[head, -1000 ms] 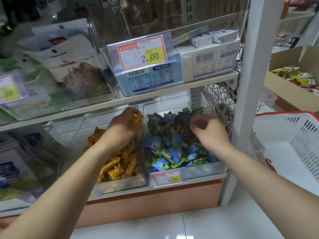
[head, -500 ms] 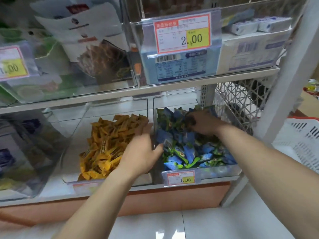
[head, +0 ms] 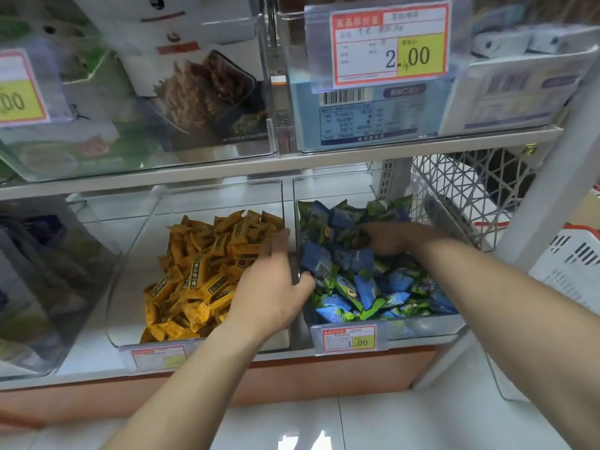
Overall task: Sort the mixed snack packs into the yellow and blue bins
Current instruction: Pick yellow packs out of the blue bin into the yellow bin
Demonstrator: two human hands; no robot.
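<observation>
Shop shelving, two tiers; lower shelf carries two clear bins side by side.

- Yellow bin [head: 130, 280], left: dozens of yellow packs [head: 207, 271], too many to count. Oblong; long axes mixed, many running near-left to far-right.
- Blue bin [head: 422, 326], right: a heap of blue packs [head: 373, 287] with green ends, pointing every way.
- Left hand [head: 272, 287] straddles the wall between the bins. Fingers loosely straight over the right edge of the yellow heap, thumb touching one barcoded blue pack [head: 316, 264] at the blue bin's left side. That pack is tilted, long axis roughly near to far. Hand relaxed, holding nothing.
- Right hand [head: 389, 238] in far part of blue bin, fingers curled down among the packs; cannot tell whether they have hold of one.
- Price tags: two on the lower bins, left [head: 159, 357] and right [head: 349, 339]
</observation>
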